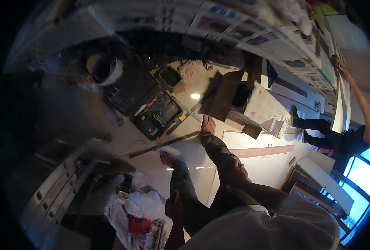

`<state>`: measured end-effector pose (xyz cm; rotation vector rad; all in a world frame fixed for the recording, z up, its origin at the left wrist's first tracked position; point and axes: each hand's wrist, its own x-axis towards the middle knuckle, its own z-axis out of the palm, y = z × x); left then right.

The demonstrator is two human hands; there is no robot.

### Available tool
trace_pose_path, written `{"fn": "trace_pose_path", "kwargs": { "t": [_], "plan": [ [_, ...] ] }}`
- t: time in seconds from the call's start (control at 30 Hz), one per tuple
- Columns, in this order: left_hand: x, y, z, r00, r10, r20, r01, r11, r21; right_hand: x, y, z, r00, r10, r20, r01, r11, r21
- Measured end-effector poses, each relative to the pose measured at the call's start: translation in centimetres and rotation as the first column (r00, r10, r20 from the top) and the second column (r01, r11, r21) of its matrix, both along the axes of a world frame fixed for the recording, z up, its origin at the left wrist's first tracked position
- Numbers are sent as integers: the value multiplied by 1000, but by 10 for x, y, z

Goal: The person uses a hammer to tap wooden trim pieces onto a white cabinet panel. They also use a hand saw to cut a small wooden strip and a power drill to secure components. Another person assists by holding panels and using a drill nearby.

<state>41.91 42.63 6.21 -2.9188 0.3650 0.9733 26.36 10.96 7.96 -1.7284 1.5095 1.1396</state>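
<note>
My left hand (174, 209) hangs beside my left leg with its fingers curled in. A small pale tip shows at its top; whether this is a thumb or a thin object I cannot make out. Over my right thigh is my right hand (237, 174), fingers bent and closed, and what they hold, if anything, is hidden. Ahead of my feet on the floor lies an opened black tool case (138, 121) with hand tools in its tray. A long dark strip (164, 144) lies between the case and my feet.
An open cardboard box (226, 93) stands ahead of my right foot. At left is a metal ladder (60, 200), near plastic bags and a red object (139, 225). A white bucket (108, 71) sits farther off. At right, a person (356, 137) reaches up beside a pale panel (342, 106).
</note>
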Motion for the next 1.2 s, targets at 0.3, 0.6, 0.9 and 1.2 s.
{"fn": "trace_pose_path", "kwargs": {
  "t": [0.3, 0.6, 0.9, 1.2],
  "plan": [
    [-1, 1, -5, 955, 291, -52, -294, 951, -92, -4, 5, 1, 992, -50, -119, 48, 999, -19],
    [-3, 4, -22, 949, 314, -14, -311, 934, -177, 28, -39, -73, 812, 320, 488, -280, 947, -155],
    [30, -42, -10, 880, 475, 19, -453, 850, -269, 242, -299, -365, 805, 363, 469, -89, 856, -509],
    [26, -33, -20, 940, 321, 112, -279, 918, -283, 316, -392, -402, 926, 321, 198, -126, 757, -641]
  ]
}}
